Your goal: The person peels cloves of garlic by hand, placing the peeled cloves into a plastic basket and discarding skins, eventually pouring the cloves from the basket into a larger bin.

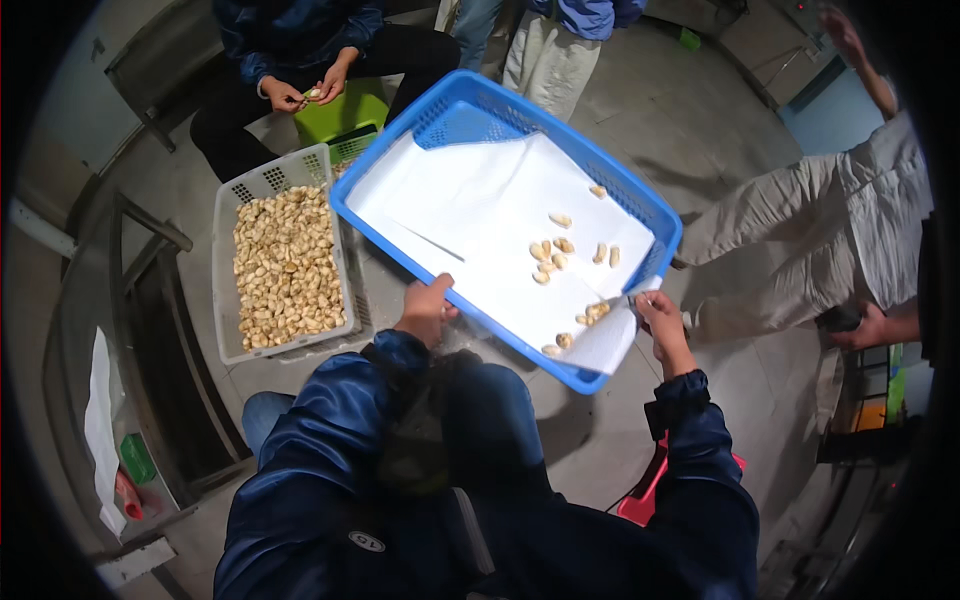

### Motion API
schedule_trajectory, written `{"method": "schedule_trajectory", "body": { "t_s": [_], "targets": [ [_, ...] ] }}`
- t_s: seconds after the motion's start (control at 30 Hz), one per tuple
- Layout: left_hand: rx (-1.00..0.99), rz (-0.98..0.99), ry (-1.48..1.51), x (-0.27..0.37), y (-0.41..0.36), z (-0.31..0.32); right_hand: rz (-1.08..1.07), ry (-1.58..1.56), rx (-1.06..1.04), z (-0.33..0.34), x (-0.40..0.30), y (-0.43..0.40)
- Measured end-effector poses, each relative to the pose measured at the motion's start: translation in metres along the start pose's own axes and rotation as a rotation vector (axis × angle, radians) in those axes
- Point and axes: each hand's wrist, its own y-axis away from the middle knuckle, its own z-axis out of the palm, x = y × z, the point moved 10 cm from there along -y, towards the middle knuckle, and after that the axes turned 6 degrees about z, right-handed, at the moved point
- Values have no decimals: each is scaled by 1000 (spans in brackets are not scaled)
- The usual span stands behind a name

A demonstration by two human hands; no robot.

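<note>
A blue plastic basket [459, 294] is tilted in front of me, lined with white sheets [450, 187] that look like paper. My left hand [426, 309] grips its near rim, thumb on top. At the basket's right corner, my right hand [664, 324] pinches a raised corner of the white sheet [619, 337]. Several pale brown, nut-like pieces [559, 259] lie scattered on the lining, and a few rest by the lifted fold. To the left stands a whitish plastic basket [217, 277] filled with a heap of similar pieces [289, 262].
Across from me a seated person's hands [304, 94] hold a small pale piece above a green container [341, 112]. Other people stand behind the blue basket and at the right. A metal-framed table [105, 420] is at my left; a red plastic stool [645, 487] is at my right.
</note>
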Motion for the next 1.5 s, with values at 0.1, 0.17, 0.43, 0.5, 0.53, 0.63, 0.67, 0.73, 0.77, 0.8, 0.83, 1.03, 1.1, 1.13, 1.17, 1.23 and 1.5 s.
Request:
{"method": "schedule_trajectory", "body": {
  "t_s": [0.1, 0.17, 0.43, 0.5, 0.53, 0.63, 0.67, 0.73, 0.77, 0.8, 0.83, 1.03, 1.1, 1.13, 1.17, 1.23, 1.5],
  "targets": [
    [-107, -107, 148, -53, -9, 16, 58, 4, 27, -21, 24, -10],
    [-139, -55, 62, -86, -19, 12, 106, 32, 67, -30, 39, -19],
    [-517, 588, -613, -117, 2, 31, 28, 14, 45, -13, 71, -115],
    [-447, 541, -651, -114, 5, 33, 52, 25, 66, 9, 71, -138],
    [-417, 625, -729, -109, 7, 36, 0, 19, 76, 21, 62, -145],
    [-414, 452, -648, -114, 0, 50, -78, 58, 91, 34, 52, -159],
    [-342, 318, -501, -120, -12, 46, -65, 115, 132, 40, 47, -153],
    [-259, 443, -526, -108, -15, 50, -146, 206, 184, 36, 50, -145],
    [-264, 433, -523, -108, -22, 59, -138, 213, 187, 36, 59, -138],
    [-101, 79, 40, -125, -37, 57, -405, 455, 351, 35, 37, -116],
    [93, -269, 594, -153, -36, 60, -676, 685, 492, 57, 12, -89],
    [-181, -237, 26, -158, -56, 50, -177, 204, -270, 199, 37, -95],
    [-350, -56, -331, -145, -61, 45, -241, 252, -349, 242, 36, -94],
    [-449, -48, -372, -136, -54, 42, -325, 350, -347, 255, 38, -97],
    [-463, -51, -380, -126, -49, 35, -408, 448, -344, 267, 41, -102],
    [-391, 150, -410, -75, -41, 13, -358, 495, -364, 287, 49, -117],
    [-177, 196, -563, -35, -52, -73, -31, 435, -288, 319, 70, -164]
  ]
}}
